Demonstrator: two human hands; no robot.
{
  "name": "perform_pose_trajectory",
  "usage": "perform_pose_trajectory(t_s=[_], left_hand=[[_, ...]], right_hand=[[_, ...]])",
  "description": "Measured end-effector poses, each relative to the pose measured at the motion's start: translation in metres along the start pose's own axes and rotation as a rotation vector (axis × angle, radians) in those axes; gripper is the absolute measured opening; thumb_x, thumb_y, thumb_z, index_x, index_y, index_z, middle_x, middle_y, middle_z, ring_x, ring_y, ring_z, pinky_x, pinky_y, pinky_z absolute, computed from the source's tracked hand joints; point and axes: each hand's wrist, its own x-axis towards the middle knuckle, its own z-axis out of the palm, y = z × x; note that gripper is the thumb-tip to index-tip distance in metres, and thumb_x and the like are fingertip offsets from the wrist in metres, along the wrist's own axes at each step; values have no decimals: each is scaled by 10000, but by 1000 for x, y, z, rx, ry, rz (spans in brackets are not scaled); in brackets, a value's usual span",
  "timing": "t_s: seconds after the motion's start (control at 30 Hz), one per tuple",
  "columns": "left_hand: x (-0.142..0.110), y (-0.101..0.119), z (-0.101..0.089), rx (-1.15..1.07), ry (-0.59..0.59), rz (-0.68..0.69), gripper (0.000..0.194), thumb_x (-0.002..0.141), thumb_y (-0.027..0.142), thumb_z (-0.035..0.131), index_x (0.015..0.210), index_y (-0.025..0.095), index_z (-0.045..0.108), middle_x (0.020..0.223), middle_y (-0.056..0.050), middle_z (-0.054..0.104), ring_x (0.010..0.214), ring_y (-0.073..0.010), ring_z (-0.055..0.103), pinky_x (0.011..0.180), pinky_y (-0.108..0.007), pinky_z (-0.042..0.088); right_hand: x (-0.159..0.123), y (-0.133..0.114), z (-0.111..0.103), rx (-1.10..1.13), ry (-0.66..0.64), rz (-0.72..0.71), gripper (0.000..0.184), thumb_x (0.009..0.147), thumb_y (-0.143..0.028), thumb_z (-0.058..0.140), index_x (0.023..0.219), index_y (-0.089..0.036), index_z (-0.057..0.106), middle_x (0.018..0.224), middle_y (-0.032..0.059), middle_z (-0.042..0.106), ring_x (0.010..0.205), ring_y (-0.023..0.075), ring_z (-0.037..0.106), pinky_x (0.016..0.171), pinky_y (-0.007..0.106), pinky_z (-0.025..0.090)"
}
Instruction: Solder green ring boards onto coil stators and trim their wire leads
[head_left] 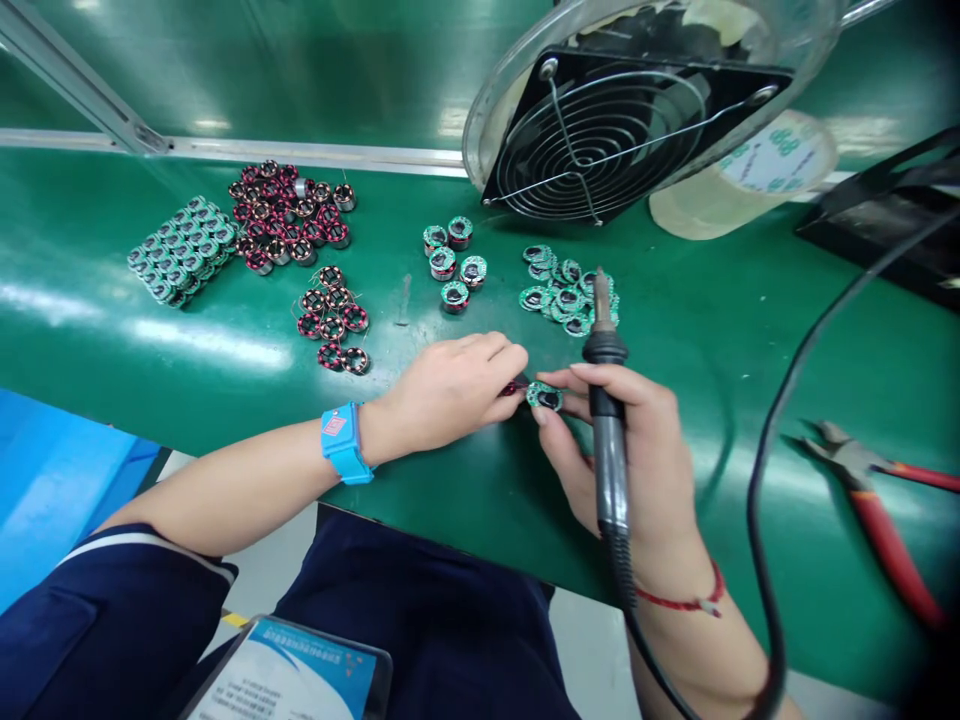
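My left hand (454, 392), with a blue band on its wrist, is closed on a small motor coil (513, 386) wound with reddish wire, mostly hidden by the fingers. Right beside it, the thumb and fingers of my right hand (651, 450) pinch a round green circuit board (545, 397) with a black blob on it. That same hand also carries a soldering iron (612, 460), its tip pointing up and away from the board. Beyond my right hand lies a pile of loose round circuit boards (566, 290).
Coils with boards on top (454, 265) stand mid-table. Bare coils lie in a small group (332, 325) and a larger heap (289, 215); left of them is a block of stacked boards (184, 250). A fan (600, 150) stands behind, red-handled cutters (862, 480) at right, near the iron's cable (772, 430).
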Motion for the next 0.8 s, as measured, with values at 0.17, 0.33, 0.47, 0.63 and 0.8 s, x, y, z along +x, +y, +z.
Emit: perform_pose_trajectory(t_s=[0.17, 0.33, 0.47, 0.63, 0.8], left_hand=[[-2, -1, -2, -195, -1, -80, 159, 968, 232, 482, 1068, 135, 558, 1108, -107, 622, 990, -207, 610, 804, -325, 521], [-1, -3, -10, -685, 47, -236, 244, 885, 177, 613, 1127, 147, 623, 985, -68, 614, 871, -160, 584, 820, -321, 515], [0, -4, -16, -1409, -191, -514, 339, 838, 89, 614, 1172, 142, 617, 844, -5, 626, 656, -79, 582, 693, -253, 519], [-1, -2, -22, -1670, -294, -614, 242, 905, 208, 618, 1126, 117, 658, 753, -9, 658, 642, -71, 642, 655, -206, 514], [-1, 9, -21, -1593, -305, -661, 270, 969, 218, 521, 1184, 90, 622, 646, -1, 643, 573, -80, 643, 605, -203, 533]], right_hand=[[-1, 1, 0, 17, 17, -42, 430, 843, -254, 665, 1229, -286, 478, 1140, 60, 672, 940, 190, 706, 838, 411, 615], [0, 2, -4, 16, 60, -131, 472, 812, -207, 696, 1227, -288, 485, 1136, 60, 694, 963, 210, 706, 864, 447, 604], [5, -3, -4, -17, 52, -323, 502, 788, -144, 700, 1223, -304, 507, 1088, 36, 731, 947, 208, 713, 822, 398, 600], [8, -7, -5, -23, 39, -417, 547, 781, -98, 688, 1248, -307, 495, 1093, 45, 736, 967, 223, 709, 819, 412, 581], [6, -9, -3, 7, 89, -447, 556, 767, -90, 701, 1236, -305, 492, 1063, 46, 738, 939, 226, 712, 792, 415, 581]])
